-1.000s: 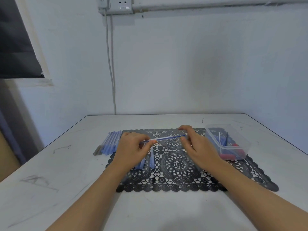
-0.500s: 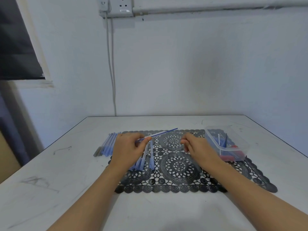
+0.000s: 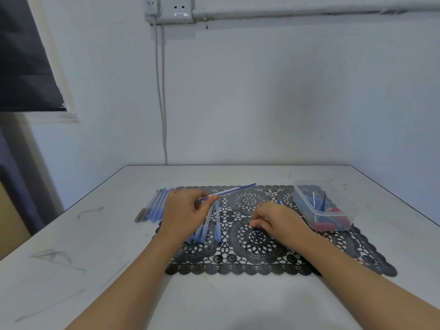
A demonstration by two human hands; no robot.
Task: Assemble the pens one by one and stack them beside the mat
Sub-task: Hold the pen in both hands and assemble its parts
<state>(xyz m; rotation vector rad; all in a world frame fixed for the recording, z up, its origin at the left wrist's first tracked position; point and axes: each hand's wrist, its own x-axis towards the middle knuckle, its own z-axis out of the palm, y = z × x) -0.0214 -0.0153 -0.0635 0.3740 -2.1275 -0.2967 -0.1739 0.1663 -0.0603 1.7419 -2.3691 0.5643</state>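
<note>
Now left hand [image 3: 183, 210] pinches slim clear pen [image 3: 228, 192] over lacy mat [image 3: 250, 258].

i see the mat [image 3: 252, 236] mid-table [image 3: 95, 270], finished pens [image 3: 154, 207] off its left edge, the container [image 3: 307, 206] on its right.

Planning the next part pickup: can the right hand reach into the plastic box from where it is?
Probably yes. The box sits just right of the right hand, looks open on top, and nothing lies between them.
</note>
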